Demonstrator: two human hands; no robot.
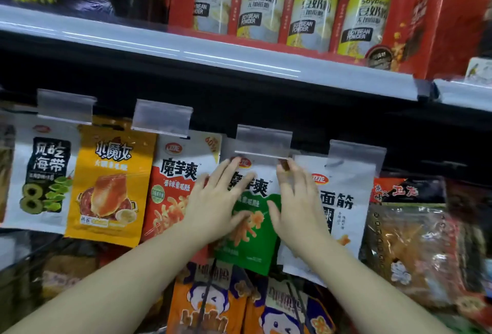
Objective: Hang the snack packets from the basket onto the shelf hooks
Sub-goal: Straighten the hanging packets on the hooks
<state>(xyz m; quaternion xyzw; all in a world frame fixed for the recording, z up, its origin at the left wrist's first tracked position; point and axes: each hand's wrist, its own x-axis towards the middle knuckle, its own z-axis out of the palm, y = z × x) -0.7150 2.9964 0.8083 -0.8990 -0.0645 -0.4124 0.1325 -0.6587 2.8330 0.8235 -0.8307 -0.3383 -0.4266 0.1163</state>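
Green-and-white foil snack packet (253, 230) hangs upright between my hands; left fingers (229, 174) spread flat on it, right fingers (288, 171) pinching its top beneath the clear hook tag (263, 140).

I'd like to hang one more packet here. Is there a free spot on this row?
Hardly. The orange packet, red packet, green packet and white packet overlap edge to edge. Only the dark strip under the shelf rail is bare.

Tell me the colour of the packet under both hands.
White on top, green below, seen in the head view: packet.
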